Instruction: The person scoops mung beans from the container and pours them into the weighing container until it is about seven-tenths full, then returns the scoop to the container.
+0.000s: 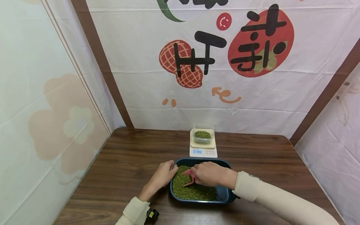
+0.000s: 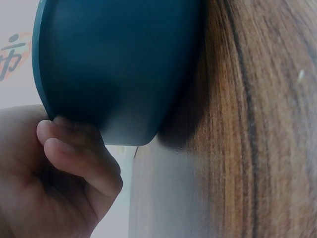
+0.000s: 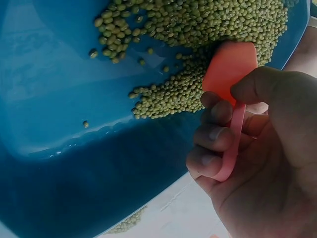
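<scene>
A blue rectangular tub (image 1: 201, 202) of green mung beans (image 1: 194, 194) stands on the table before me. At its upper left corner my left hand (image 1: 163, 175) grips the rim; in the left wrist view the curled fingers (image 2: 81, 156) lie against the outer wall. My right hand (image 1: 212, 172), over the tub, holds a pink scoop (image 1: 192, 178) by its handle. Seen from the right wrist, fingers wrap the handle and the thumb lies by the scoop's bowl (image 3: 232, 69), whose front edge meets the beans. Beans heap toward the left, with bare tub floor at the right.
Directly behind the tub, a white kitchen scale (image 1: 203, 155) carries a clear plastic container (image 1: 203, 141) with a small pile of mung beans (image 1: 202, 134); its display seems to read 906. A printed cloth (image 1: 140, 84) hangs behind the wooden table (image 1: 126, 156).
</scene>
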Demonstrator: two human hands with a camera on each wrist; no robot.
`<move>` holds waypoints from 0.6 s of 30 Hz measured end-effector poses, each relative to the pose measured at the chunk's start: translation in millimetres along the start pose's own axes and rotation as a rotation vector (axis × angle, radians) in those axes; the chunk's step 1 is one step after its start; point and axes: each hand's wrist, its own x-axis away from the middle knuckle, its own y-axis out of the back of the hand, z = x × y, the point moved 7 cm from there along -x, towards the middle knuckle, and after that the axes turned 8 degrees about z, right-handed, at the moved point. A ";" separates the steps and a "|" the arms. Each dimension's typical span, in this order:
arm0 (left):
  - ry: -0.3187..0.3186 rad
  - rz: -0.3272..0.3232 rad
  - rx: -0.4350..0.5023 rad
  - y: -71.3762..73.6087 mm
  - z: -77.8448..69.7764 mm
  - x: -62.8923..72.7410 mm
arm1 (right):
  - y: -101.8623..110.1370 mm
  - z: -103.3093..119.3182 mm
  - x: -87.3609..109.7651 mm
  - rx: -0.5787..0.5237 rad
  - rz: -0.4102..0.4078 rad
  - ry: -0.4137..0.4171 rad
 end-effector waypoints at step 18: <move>0.003 -0.002 -0.001 -0.4 -0.1 0.1 | -7.6 -0.8 -6.1 -0.060 0.068 -0.030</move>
